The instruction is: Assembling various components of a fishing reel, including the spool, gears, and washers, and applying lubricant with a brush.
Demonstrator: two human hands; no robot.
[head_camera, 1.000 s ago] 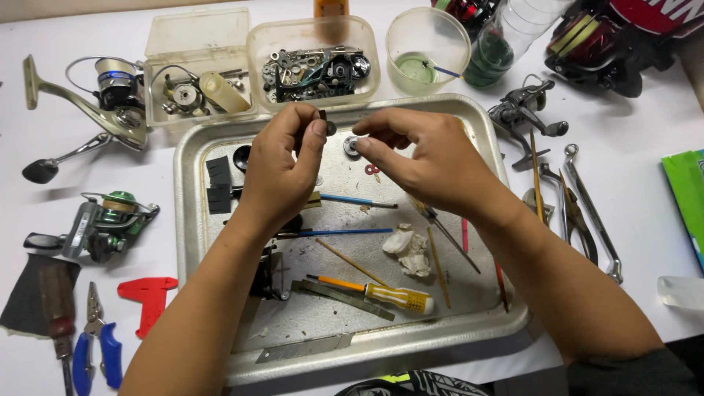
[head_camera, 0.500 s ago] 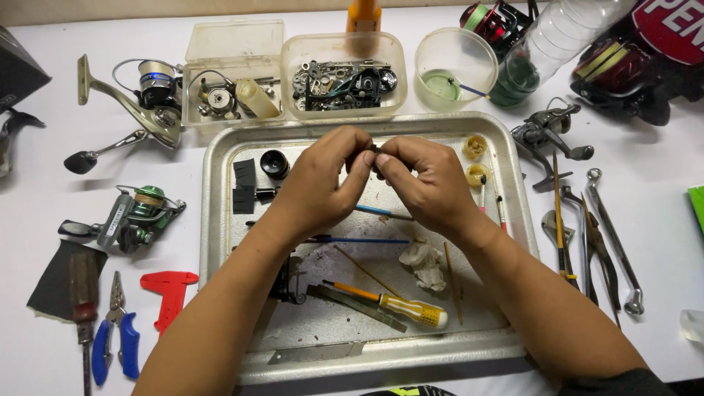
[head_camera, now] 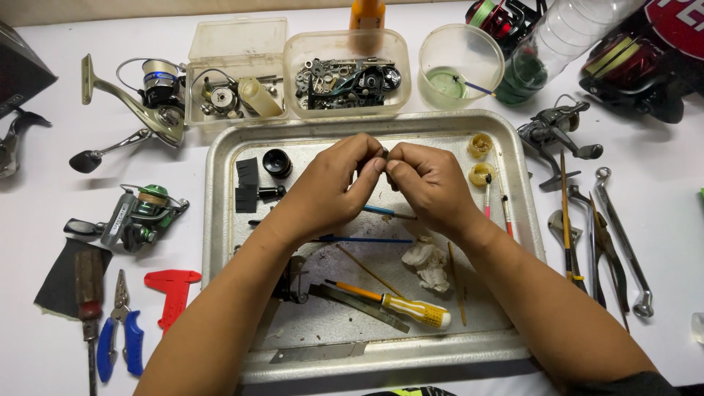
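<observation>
**Small part pinched over the tray**

A white table [head_camera: 44,352] carries a metal tray [head_camera: 220,220] below both hands. The left hand [head_camera: 323,194] and right hand [head_camera: 433,187] meet fingertip to fingertip, closed on a small dark part [head_camera: 384,154], seemingly fitting it; steady alignment matters next. A screwdriver [head_camera: 396,306] lies nearer the wrists, reels [head_camera: 139,216] left.

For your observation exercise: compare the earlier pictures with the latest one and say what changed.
The left hand and right hand drew together; their fingertips now meet around a small dark part, hard to identify. The screwdriver, crumpled tissue and metal tray stayed put.
</observation>
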